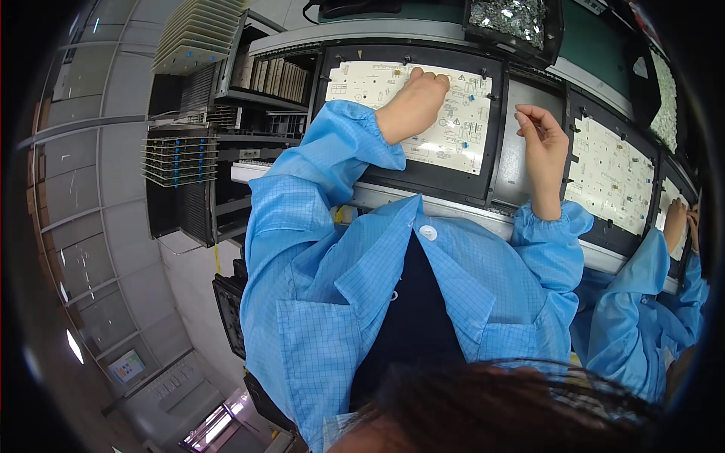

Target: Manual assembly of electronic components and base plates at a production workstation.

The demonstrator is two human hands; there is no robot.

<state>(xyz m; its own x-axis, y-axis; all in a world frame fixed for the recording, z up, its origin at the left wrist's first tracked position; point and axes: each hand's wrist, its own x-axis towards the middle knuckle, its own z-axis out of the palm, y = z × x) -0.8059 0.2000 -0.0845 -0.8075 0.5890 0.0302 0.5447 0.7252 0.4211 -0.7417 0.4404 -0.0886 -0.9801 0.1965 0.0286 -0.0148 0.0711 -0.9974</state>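
Note:
A white circuit board with printed markings and a few small blue and yellow parts lies in a black frame in front of me. My left hand is over the middle of this board, its fingers curled down and closed near the far edge. Whatever they hold, if anything, is hidden under them. Right of the frame, my right hand is raised above a grey metal strip. Its thumb and forefinger are drawn together in a pinch; anything between them is too small to name.
On the right stands a second framed board, and past it a co-worker's hand rests at another board. A bin of small shiny parts is at the back. Racks of upright boards and stacked boards stand left.

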